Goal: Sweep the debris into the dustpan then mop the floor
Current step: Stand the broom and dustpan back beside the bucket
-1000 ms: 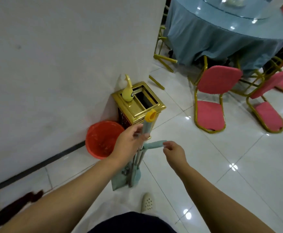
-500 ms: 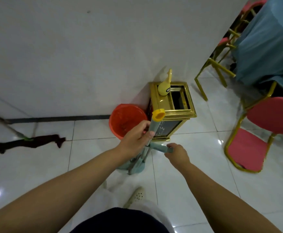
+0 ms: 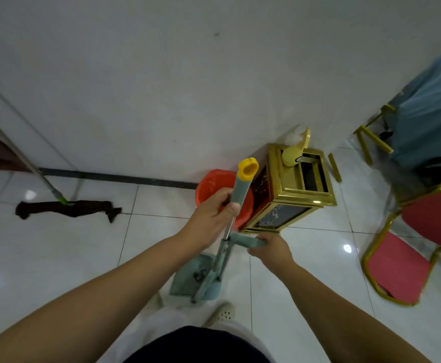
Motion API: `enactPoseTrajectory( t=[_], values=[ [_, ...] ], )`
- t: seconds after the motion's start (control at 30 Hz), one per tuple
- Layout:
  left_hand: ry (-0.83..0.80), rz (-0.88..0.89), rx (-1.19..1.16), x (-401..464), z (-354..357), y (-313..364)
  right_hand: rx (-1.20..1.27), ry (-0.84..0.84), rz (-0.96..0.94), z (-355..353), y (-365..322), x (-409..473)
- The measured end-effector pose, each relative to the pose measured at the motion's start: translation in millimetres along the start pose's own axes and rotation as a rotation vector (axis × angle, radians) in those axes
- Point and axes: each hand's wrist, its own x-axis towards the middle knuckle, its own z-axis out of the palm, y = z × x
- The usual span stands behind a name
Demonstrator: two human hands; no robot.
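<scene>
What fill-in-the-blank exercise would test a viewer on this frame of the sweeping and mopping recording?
1. The left hand grips the teal broom handle just below its ____ cap.
2. The right hand holds the teal handle of the ____, whose pan rests on the white tiled floor.
3. The dark mop lies on the floor with its pole leaning against the ____.
4. The orange plastic bucket stands beside the ____-coloured metal bin.

Missing words: yellow; dustpan; wall; gold
</scene>
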Motion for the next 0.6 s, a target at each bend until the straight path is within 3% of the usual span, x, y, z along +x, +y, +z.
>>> enactPoseTrajectory(
  t=[0.33, 0.6],
  values=[
    [0.039, 0.015, 0.013, -17.3, -161.9, -16.8, -0.004, -0.021, -0.038, 61.0, -138.5, 6.6],
    [0.076, 0.043, 0.024, 1.1, -229.0, -12.4, 0.059, -0.049, -0.062, 70.1, -209.5, 31.6]
  ],
)
